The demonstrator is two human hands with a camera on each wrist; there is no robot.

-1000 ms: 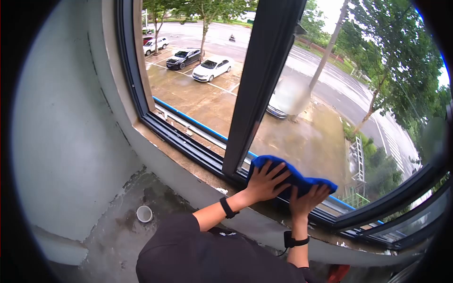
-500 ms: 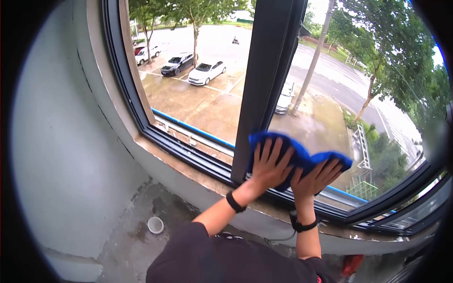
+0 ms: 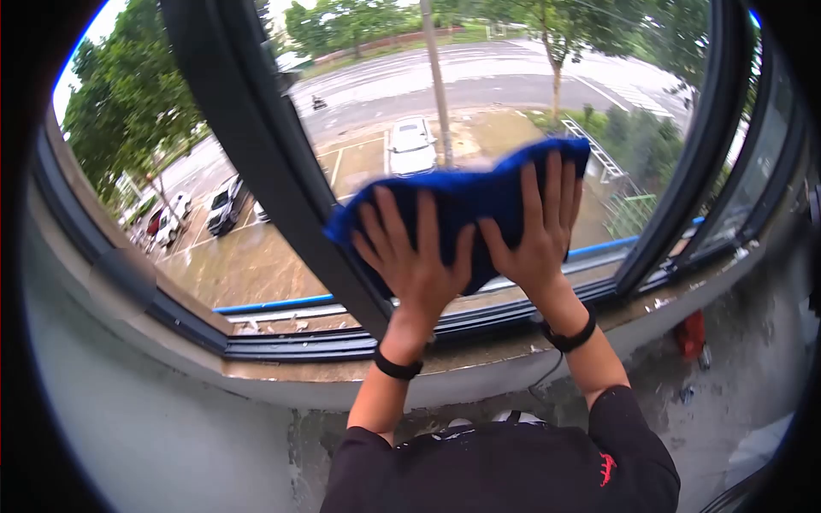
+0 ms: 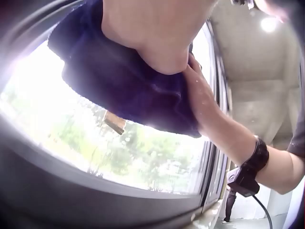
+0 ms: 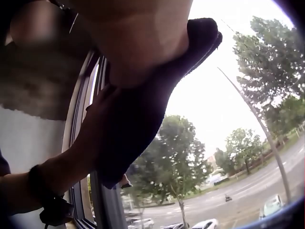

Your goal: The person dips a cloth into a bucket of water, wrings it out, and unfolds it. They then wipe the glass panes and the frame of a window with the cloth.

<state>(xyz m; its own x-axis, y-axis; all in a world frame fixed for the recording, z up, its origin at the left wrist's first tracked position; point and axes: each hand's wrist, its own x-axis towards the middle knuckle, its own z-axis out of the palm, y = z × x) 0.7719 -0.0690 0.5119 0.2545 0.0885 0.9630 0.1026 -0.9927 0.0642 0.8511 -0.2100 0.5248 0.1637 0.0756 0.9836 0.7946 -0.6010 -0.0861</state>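
A blue cloth [image 3: 479,201] lies spread against the window glass [image 3: 359,145], its upper edge wavy. My left hand [image 3: 416,265] presses on the cloth's left half, fingers straight and spread. On the right half, my right hand [image 3: 539,239] presses with its fingers extended upward; the two thumbs come close together near the middle. The left wrist view has the cloth [image 4: 128,90] hanging below the palm along the pane. From the right wrist, the cloth [image 5: 138,119] looks dark, with its edge against the bright outdoors.
A thick dark window post [image 3: 265,128] stands left of the cloth. Below run the frame's tracks and a rough sill [image 3: 479,369] with white debris. A red object [image 3: 689,333] is on the floor at the right. Parked cars and a road lie outside.
Both hands have slid the cloth up the pane from near its bottom edge. The head view has swung to the right, and the arms are more stretched out.
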